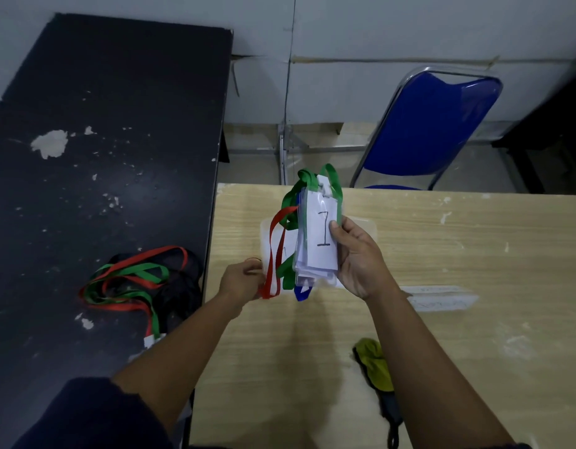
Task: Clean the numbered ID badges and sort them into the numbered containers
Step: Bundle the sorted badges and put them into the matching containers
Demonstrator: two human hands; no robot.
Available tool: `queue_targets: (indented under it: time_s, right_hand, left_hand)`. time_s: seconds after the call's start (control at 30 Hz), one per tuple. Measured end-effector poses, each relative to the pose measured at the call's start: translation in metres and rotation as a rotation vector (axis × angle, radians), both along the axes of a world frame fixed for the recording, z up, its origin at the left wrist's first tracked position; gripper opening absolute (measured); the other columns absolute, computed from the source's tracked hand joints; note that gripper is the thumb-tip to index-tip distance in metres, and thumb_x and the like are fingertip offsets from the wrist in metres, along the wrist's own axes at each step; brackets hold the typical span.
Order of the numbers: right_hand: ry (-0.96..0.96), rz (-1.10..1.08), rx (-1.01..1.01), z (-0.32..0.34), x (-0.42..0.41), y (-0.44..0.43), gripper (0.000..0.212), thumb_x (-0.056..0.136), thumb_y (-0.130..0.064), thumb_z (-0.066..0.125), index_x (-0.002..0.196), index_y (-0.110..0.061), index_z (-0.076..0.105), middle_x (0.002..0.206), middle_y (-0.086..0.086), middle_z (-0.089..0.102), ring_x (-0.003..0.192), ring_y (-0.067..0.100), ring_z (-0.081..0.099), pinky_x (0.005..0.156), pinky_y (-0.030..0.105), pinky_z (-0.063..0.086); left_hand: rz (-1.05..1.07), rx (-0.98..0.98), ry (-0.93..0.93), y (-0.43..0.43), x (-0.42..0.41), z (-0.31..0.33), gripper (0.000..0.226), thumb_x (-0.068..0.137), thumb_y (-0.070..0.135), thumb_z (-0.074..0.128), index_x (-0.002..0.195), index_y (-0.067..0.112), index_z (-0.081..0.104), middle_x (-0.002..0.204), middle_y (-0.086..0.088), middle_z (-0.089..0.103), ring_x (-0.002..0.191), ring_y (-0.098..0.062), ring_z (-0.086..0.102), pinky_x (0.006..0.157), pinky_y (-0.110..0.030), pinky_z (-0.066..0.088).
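Note:
My right hand (361, 259) grips a stack of ID badges (319, 236) in clear sleeves, upright above the wooden table (442, 319). The front badge shows a handwritten 1. Green, red and blue lanyards hang from the stack. My left hand (243, 280) pinches the red lanyard (273, 254) at the stack's lower left. Behind the stack lies a clear plastic container (366, 223), mostly hidden; whether it bears a number I cannot tell. A second clear item (442, 298) lies flat to the right of my right wrist.
A tangle of red, green and black lanyards (134, 283) lies on the dark table (102, 140) at left. A yellow-green cloth (375, 362) rests on the wooden table near my right forearm. A blue chair (432, 128) stands behind the table.

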State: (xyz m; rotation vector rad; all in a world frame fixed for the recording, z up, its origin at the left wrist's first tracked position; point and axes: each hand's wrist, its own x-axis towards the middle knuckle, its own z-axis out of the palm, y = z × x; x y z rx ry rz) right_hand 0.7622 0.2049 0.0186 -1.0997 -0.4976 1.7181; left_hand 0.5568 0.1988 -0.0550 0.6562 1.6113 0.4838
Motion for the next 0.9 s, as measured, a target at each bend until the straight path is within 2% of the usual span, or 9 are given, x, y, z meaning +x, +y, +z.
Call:
queue_targets:
  time_s: [0.13, 0.27, 0.37, 0.43, 0.53, 0.6, 0.7, 0.8, 0.9]
  right_hand:
    - [-0.007, -0.008, 0.001, 0.001, -0.004, -0.006, 0.028, 0.099, -0.017, 0.051, 0.124, -0.008, 0.059, 0.109, 0.009, 0.072, 0.094, 0.021, 0.069, 0.079, 0.036, 0.059]
    - [0.011, -0.031, -0.024, -0.004, -0.007, -0.016, 0.026, 0.100, -0.016, 0.051, 0.122, -0.008, 0.060, 0.109, 0.009, 0.072, 0.094, 0.021, 0.070, 0.078, 0.037, 0.059]
    - [0.016, -0.042, -0.036, -0.008, -0.009, -0.025, 0.022, 0.100, -0.015, 0.051, 0.118, -0.009, 0.062, 0.108, 0.010, 0.073, 0.094, 0.021, 0.070, 0.080, 0.039, 0.060]
    - [0.012, -0.046, -0.045, -0.010, -0.009, -0.029, 0.022, 0.100, -0.015, 0.051, 0.117, -0.009, 0.063, 0.110, 0.011, 0.072, 0.096, 0.023, 0.069, 0.087, 0.043, 0.058]
    - [-0.013, -0.050, -0.055, -0.012, -0.010, -0.035, 0.023, 0.100, -0.015, 0.051, 0.118, -0.008, 0.063, 0.112, 0.012, 0.070, 0.099, 0.025, 0.067, 0.093, 0.047, 0.054]
    - [-0.016, -0.053, -0.063, -0.013, -0.011, -0.038, 0.022, 0.100, -0.015, 0.051, 0.117, -0.009, 0.063, 0.114, 0.012, 0.070, 0.100, 0.026, 0.068, 0.093, 0.047, 0.054]
    - [-0.010, -0.065, -0.079, -0.014, -0.010, -0.044, 0.022, 0.099, -0.015, 0.052, 0.117, -0.008, 0.064, 0.114, 0.013, 0.070, 0.100, 0.026, 0.069, 0.087, 0.044, 0.058]
    - [-0.018, -0.062, -0.088, -0.015, -0.009, -0.050, 0.027, 0.100, -0.015, 0.051, 0.123, -0.006, 0.060, 0.118, 0.015, 0.068, 0.104, 0.028, 0.066, 0.087, 0.044, 0.058]
    - [-0.042, -0.050, -0.108, -0.016, -0.010, -0.055, 0.029, 0.100, -0.016, 0.051, 0.126, -0.005, 0.059, 0.122, 0.016, 0.067, 0.109, 0.029, 0.064, 0.092, 0.046, 0.055]
  left_hand:
    - [-0.067, 0.073, 0.023, -0.020, -0.011, -0.005, 0.021, 0.098, 0.006, 0.055, 0.108, 0.015, 0.070, 0.105, -0.007, 0.071, 0.094, -0.023, 0.069, 0.087, -0.041, 0.058]
    - [-0.177, 0.143, 0.032, -0.040, -0.016, 0.000, 0.029, 0.104, 0.035, 0.038, 0.090, 0.038, 0.063, 0.094, 0.019, 0.068, 0.091, -0.001, 0.061, 0.074, -0.022, 0.049]
    - [-0.349, 0.161, 0.045, -0.056, -0.021, -0.004, 0.028, 0.092, 0.037, 0.047, 0.118, 0.039, 0.055, 0.113, 0.010, 0.067, 0.107, -0.014, 0.062, 0.097, -0.042, 0.050]
    - [-0.476, 0.149, 0.134, -0.063, -0.023, -0.008, 0.063, 0.078, 0.036, 0.062, 0.136, 0.038, 0.038, 0.123, 0.000, 0.065, 0.112, -0.026, 0.061, 0.101, -0.054, 0.046]
    - [-0.577, 0.133, 0.357, -0.070, -0.020, -0.007, 0.089, 0.076, 0.036, 0.076, 0.148, 0.029, 0.025, 0.129, 0.001, 0.063, 0.121, -0.028, 0.054, 0.106, -0.050, 0.039]
    - [-0.568, 0.136, 0.440, -0.072, -0.020, -0.007, 0.079, 0.080, 0.034, 0.077, 0.145, 0.024, 0.033, 0.121, 0.000, 0.066, 0.119, -0.026, 0.055, 0.106, -0.045, 0.037]
    - [-0.563, 0.148, 0.419, -0.074, -0.022, -0.008, 0.047, 0.086, 0.025, 0.073, 0.129, 0.020, 0.055, 0.116, -0.001, 0.069, 0.114, -0.024, 0.060, 0.104, -0.044, 0.042]
    - [-0.375, 0.187, 0.223, -0.077, -0.025, -0.004, 0.030, 0.087, 0.016, 0.073, 0.117, 0.014, 0.067, 0.111, -0.004, 0.070, 0.106, -0.021, 0.064, 0.091, -0.031, 0.051]
    - [-0.205, 0.216, 0.083, -0.076, -0.027, 0.008, 0.024, 0.086, 0.013, 0.075, 0.108, 0.012, 0.066, 0.100, -0.001, 0.072, 0.096, -0.017, 0.067, 0.077, -0.022, 0.050]
